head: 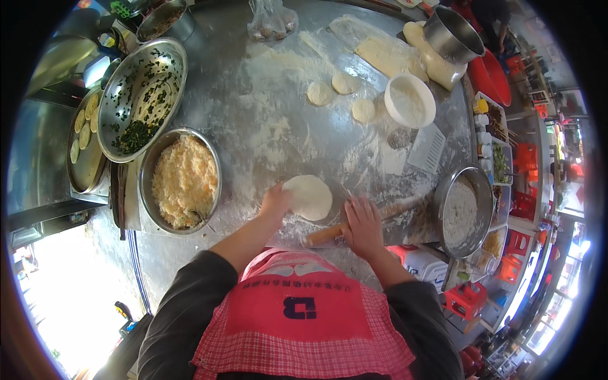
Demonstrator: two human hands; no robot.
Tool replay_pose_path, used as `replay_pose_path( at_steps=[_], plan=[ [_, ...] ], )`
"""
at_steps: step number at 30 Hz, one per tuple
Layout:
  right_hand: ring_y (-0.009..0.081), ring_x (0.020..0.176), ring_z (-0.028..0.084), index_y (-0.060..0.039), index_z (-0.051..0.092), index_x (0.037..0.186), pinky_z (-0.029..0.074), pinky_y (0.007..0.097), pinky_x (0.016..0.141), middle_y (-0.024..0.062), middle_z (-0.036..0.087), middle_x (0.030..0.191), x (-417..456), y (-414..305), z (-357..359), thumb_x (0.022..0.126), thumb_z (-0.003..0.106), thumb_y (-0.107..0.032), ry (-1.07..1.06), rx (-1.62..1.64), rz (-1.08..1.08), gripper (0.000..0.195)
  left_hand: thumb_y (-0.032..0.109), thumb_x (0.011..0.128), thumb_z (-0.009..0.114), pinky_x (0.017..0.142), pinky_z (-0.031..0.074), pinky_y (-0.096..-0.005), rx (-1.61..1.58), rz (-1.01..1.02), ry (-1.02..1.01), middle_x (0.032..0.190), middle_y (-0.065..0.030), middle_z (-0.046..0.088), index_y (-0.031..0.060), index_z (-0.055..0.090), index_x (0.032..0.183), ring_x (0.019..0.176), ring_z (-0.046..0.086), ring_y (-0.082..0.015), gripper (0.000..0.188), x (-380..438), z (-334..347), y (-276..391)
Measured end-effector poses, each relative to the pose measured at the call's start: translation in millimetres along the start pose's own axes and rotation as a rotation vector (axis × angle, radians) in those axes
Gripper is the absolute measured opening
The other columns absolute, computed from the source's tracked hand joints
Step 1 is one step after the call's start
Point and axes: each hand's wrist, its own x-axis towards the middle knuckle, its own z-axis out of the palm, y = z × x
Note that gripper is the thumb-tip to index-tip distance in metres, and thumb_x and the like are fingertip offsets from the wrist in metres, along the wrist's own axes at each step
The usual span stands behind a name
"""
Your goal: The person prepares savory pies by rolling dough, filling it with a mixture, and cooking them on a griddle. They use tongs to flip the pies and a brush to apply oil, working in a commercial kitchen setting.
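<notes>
In front of me on the metal worktop lies a flattened round of dough (308, 197). My left hand (275, 203) pinches its left edge, the thumb hidden from view. My right hand (365, 227) lies over a wooden rolling pin (327, 234), palm down with the fingers stretched forward. The pin slants from near the table's front edge up to the right, and flour coats its far part. Farther off, three small dough pieces (363, 111) rest beside a white bowl of flour (410, 100).
To the left stand a steel bowl of shredded filling (183, 183) with a spoon and a tilted basin of chopped greens (137, 135). At right are a slotted scraper (427, 148) and a steel bowl of flour (460, 209). Plastic-covered dough (389, 56) lies at the back.
</notes>
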Motion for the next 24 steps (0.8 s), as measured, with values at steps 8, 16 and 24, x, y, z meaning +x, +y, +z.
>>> replay_pose_path(
  at_steps=[8,16,24],
  plan=[
    [0.0349,0.138,0.032,-0.0035,0.045,0.137,0.024,0.0552,0.111,0.0142,0.042,0.145,94.4,9.8,-5.0,0.086,0.058,-0.032,0.161,-0.023,0.023,0.060,0.022,0.087,0.058,0.068,0.051,-0.0419,1.128,0.524,-0.147,0.083,-0.0162,0.067,0.0094,0.065,0.096,0.079,0.065,-0.0345,0.017,-14.9,44.6,58.2],
    [0.0363,0.140,0.029,-0.0057,0.045,0.138,0.021,0.0524,0.114,0.0143,0.036,0.149,-36.5,-7.8,-9.4,0.082,0.061,-0.031,-0.069,0.112,0.065,0.064,0.028,0.092,0.060,0.065,0.048,-0.0405,0.689,0.597,-0.198,0.082,-0.0143,0.067,0.0073,0.064,0.097,0.072,0.064,-0.0307,0.022,-33.6,24.7,69.5],
    [0.0362,0.136,0.035,0.0032,0.030,0.144,0.029,0.0533,0.111,0.0183,0.034,0.149,55.2,-66.6,-59.4,0.088,0.032,-0.073,0.140,2.343,0.600,0.095,0.013,0.097,0.054,0.077,0.051,-0.0303,0.132,0.470,-0.429,0.099,-0.0093,0.066,0.0022,0.060,0.119,0.088,0.061,-0.0139,0.025,-111.5,-24.5,125.7]
  ],
)
